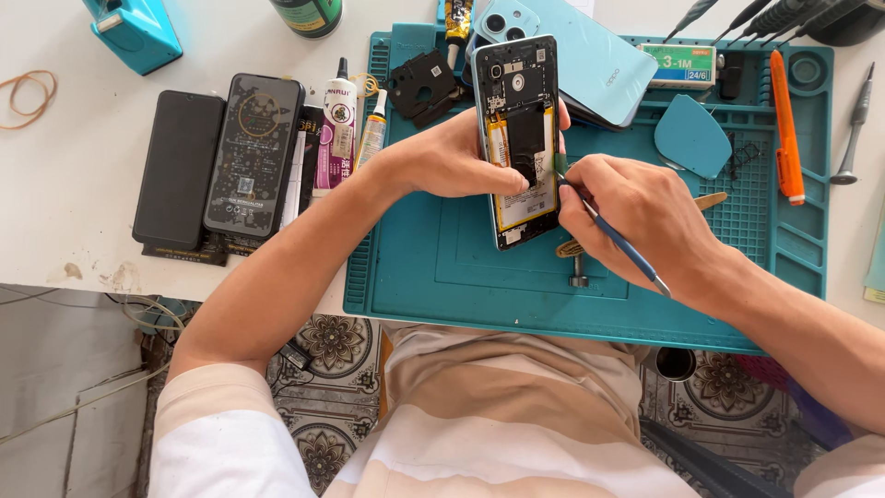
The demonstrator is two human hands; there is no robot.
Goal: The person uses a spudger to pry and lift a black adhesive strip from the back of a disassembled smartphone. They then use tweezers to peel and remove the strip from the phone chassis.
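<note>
My left hand (452,159) grips an opened phone (518,111), back cover off, tilted up above the teal work mat (442,267). Its black board, yellow-edged battery and camera ring are exposed. My right hand (636,207) holds a thin blue-handled tool (619,240) like a pen, its tip at the phone's right edge near the battery. A light blue back cover (590,65) lies on the mat behind the phone.
Two dark phones (221,152) and glue tubes (341,124) lie left of the mat. A black plastic part (424,85), teal pick (691,136), orange tool (785,129), screwdrivers (853,124) and tape roll (678,65) sit around. A rubber band (26,97) lies far left.
</note>
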